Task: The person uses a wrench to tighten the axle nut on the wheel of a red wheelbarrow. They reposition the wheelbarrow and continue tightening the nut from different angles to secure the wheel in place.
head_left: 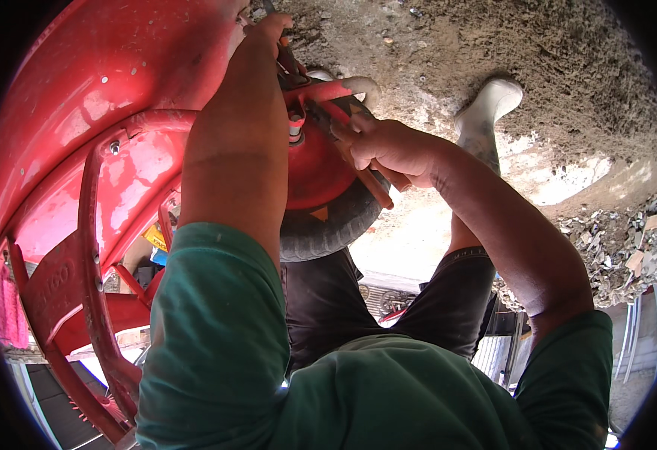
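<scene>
A red wheelbarrow lies tipped, its tray (156, 60) at the upper left and its wheel (328, 225), with a black tyre and red rim, in the middle. My right hand (399, 150) is closed round pliers (373, 187) with orange-brown handles, beside the wheel's bracket (321, 94). Further off, my left hand (270, 31) is closed next to the tray's edge. A dark, slim piece sticks out past its fingers; what it grips is too small and partly hidden to name. A bolt (296, 129) with a red top stands near the hub, between my forearms.
Red tubular legs (92, 217) of the wheelbarrow reach down the left side. White boots, one of them (489, 105) on the right, stand on rough dirt ground (583, 67). A heap of broken chips (621, 251) lies at the right, near pale pipes (632, 334).
</scene>
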`<state>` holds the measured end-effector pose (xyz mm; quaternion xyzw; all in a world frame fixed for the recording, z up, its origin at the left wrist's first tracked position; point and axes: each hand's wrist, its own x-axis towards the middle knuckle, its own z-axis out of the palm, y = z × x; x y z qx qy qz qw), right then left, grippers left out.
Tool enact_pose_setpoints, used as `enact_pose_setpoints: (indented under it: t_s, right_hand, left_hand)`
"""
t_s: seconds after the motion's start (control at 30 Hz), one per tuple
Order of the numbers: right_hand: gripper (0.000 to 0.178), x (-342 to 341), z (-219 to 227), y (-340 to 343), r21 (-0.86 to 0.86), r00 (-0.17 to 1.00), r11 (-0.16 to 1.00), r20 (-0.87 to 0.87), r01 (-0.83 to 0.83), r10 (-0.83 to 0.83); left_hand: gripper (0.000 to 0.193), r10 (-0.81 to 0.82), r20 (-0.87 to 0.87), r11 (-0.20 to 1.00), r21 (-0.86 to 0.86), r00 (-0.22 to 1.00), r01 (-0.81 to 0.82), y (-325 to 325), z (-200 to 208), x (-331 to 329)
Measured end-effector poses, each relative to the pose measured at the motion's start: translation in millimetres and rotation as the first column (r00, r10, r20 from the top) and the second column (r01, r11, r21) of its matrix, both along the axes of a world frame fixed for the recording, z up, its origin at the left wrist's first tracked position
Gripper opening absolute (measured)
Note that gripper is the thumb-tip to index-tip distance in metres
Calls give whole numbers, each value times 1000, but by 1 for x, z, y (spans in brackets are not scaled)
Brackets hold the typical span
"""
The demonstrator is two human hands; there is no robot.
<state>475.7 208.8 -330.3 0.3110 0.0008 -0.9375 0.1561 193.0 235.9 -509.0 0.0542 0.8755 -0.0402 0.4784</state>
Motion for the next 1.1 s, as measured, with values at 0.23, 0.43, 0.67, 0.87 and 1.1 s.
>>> enact_pose_setpoints:
  t_s: [0.23,0.43,0.67,0.87,1.1]
  right_hand:
    - [28,-16,-15,-24,84,982,986,115,141,-150]
    - [29,-24,-18,-13,13,992,999,126,-30,28]
    - [30,-45,-5,5,467,930,807,120,-361,346]
    - [50,-51,1,4,717,862,529,202,-453,465]
    - [54,-56,8,1,752,845,445,274,-486,460]
  left_hand:
    - [113,-2,1,1000,25,1000,2,0,0,3]
    - [109,16,7,1000,-3,1000,-16,0,3,1]
    - [108,-5,-14,1000,18,1000,6,-4,-2,1]
    - [104,-20,-9,1000,-24,1000,20,-2,-5,0]
    - [102,8,0,999,-42,1000,-8,0,7,4]
